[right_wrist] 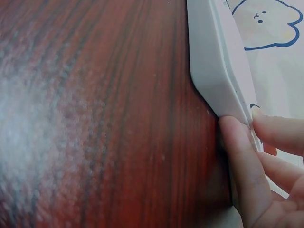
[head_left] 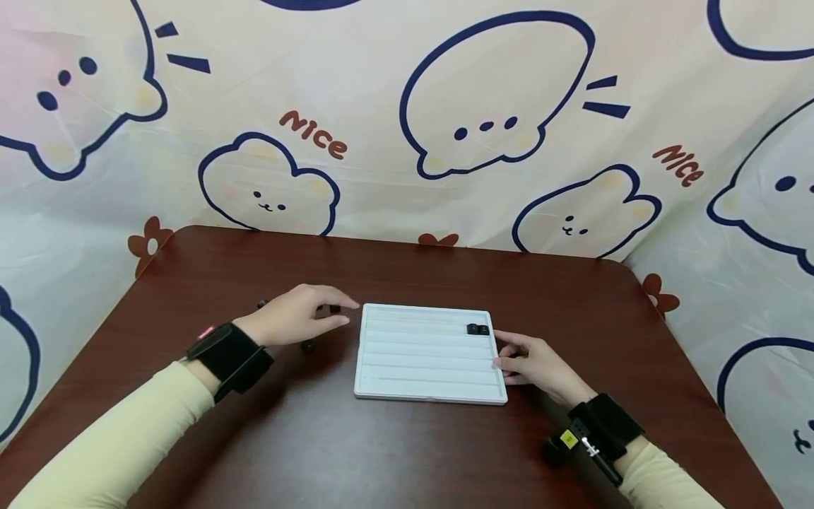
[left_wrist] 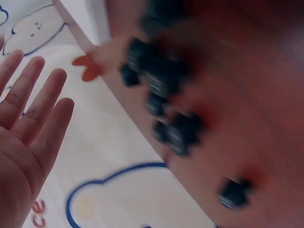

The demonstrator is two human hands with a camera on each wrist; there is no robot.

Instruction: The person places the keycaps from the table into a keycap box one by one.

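A shallow white tray with raised ridges across it lies on the table. Two small black cube-like blocks sit side by side near its upper right corner. At the tray's right edge, the thumb and fingers of my right hand grip the rim; the right wrist view shows the thumb against the side wall. My left hand hovers left of the tray with fingers extended, holding nothing visible. Several loose black blocks, blurred in the left wrist view, lie near it, partly hidden by the hand in the head view.
The dark brown wooden table has rounded far corners. A pale curtain with cartoon drawings stands behind it and along both sides. One loose black block lies below the left hand.
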